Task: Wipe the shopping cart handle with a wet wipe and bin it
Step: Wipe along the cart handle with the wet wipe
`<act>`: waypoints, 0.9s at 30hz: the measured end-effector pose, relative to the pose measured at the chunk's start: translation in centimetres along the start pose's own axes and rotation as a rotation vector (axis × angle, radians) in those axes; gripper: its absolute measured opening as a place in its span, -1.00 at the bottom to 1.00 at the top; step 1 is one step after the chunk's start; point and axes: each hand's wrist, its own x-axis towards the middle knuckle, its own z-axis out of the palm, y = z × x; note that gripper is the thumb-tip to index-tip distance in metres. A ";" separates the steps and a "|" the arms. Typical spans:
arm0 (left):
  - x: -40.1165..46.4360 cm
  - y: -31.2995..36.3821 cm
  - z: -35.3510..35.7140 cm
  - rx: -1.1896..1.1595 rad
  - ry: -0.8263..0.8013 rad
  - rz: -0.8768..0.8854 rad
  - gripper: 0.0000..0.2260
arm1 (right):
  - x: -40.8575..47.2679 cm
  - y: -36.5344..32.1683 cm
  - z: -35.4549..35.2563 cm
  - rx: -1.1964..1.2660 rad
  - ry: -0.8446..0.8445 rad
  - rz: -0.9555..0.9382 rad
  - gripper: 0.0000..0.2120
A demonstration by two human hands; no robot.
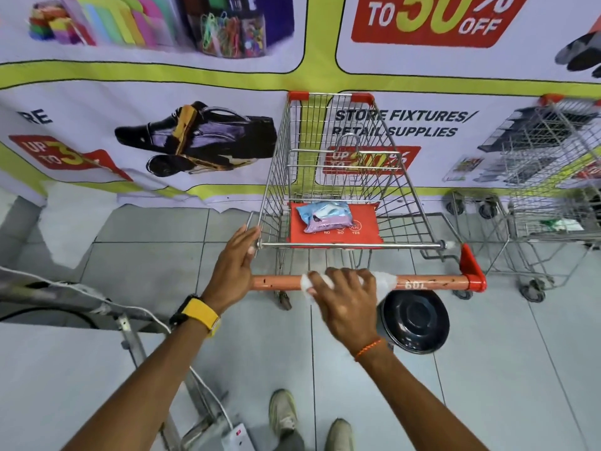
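With the right hand (344, 297) pressing the wet wipe (385, 283) around the orange cart handle (432, 282) and the left hand (235, 265) gripping its left end, the wipe could bunch, leaving the handle's right end untouched.

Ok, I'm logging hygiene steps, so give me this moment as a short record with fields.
left hand: gripping the left end of the cart, steadying it
right hand: pressing the wet wipe around the handle
handle: orange bar, right stretch bare
wipes pack: lying on the red child-seat flap
bin: black, lidded, on the floor below the handle
stage: wiping, wipe not yet binned
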 end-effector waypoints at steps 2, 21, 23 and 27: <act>0.0 -0.1 0.0 0.035 0.010 0.010 -0.63 | -1.0 3.1 -0.8 -0.010 0.017 0.000 -0.68; -1.3 0.6 1.6 -0.099 0.085 -0.035 -0.60 | -1.9 1.2 0.1 0.124 0.119 0.100 -0.74; -1.3 0.5 1.6 -0.097 0.081 -0.040 -0.63 | -0.7 -2.8 1.0 0.119 0.102 0.075 -0.76; -1.1 0.5 1.3 -0.123 0.071 -0.065 -0.58 | 1.0 -8.1 2.4 0.095 0.098 0.019 -0.78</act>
